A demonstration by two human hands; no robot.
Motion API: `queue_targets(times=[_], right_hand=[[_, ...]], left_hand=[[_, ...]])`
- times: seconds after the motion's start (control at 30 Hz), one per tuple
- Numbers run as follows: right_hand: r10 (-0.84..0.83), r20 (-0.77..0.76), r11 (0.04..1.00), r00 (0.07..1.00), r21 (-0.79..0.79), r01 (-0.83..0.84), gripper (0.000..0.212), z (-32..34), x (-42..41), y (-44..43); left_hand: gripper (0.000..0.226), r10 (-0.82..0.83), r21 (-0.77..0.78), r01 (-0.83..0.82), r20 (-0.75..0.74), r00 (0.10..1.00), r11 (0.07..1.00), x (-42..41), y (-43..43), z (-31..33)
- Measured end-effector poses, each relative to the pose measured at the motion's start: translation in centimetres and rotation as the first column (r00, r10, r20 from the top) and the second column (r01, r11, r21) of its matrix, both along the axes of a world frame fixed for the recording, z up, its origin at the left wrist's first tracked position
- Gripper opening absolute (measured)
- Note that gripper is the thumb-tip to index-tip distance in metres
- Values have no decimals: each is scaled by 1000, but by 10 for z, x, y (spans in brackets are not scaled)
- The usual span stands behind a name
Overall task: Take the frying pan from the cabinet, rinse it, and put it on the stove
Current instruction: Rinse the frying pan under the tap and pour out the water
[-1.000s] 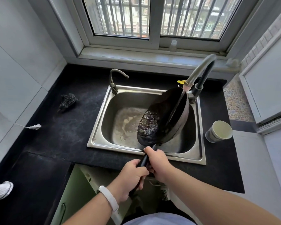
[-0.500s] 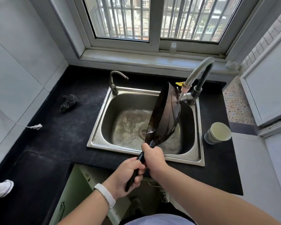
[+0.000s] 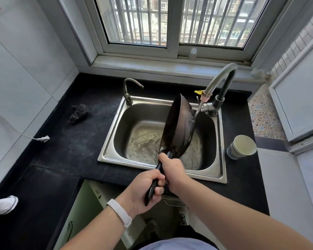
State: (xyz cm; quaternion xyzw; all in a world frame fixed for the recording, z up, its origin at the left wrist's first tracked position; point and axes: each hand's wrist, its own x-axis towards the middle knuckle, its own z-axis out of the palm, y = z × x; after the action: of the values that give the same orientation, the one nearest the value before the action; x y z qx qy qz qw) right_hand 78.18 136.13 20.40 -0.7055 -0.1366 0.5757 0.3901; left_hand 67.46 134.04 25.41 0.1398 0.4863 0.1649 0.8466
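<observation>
The black frying pan (image 3: 179, 127) hangs over the steel sink (image 3: 114, 141), tipped steeply on edge with its underside turned to the right. Water from the hose tap (image 3: 213, 83) strikes that underside and runs down into the basin. My left hand (image 3: 145, 190) grips the low end of the black handle. My right hand (image 3: 172, 168) grips the handle higher up, just below the pan's bowl. The stove is out of view.
A paper cup (image 3: 241, 147) stands on the black counter (image 3: 65, 147) right of the sink. A dark scouring pad (image 3: 79, 112) lies left of it, near a white plug (image 3: 43, 138). A small second tap (image 3: 128, 91) rises at the sink's back left. The green cabinet door (image 3: 83, 210) below stands open.
The pan has been tipped from a shallow tilt holding water to nearly on edge, and the water has drained into the sink. Both hands keep their grip on the handle.
</observation>
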Motion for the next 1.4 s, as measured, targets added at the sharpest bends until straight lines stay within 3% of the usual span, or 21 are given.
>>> queue_targets(times=[0.43, 0.87, 0.97, 1.1, 1.4], right_hand=[[-18, -210, 1000, 977, -21, 14, 27, 20, 33, 9], [14, -268, 999, 963, -29, -23, 34, 35, 61, 14], [24, -296, 999, 955, -26, -33, 43, 39, 70, 18], [31, -277, 999, 960, -12, -36, 29, 43, 75, 21], [41, -306, 999, 951, 16, -38, 29, 45, 84, 24]], left_hand=[[20, -46, 70, 56, -145, 988, 996, 35, 13, 26], [16, 1, 57, 10, -198, 980, 998, 66, 20, 48], [17, 50, 24, -47, -177, 983, 999, 78, 26, 56], [17, 73, -31, -77, -124, 990, 997, 89, 34, 59], [19, 77, -65, -82, -73, 994, 995, 93, 41, 67]])
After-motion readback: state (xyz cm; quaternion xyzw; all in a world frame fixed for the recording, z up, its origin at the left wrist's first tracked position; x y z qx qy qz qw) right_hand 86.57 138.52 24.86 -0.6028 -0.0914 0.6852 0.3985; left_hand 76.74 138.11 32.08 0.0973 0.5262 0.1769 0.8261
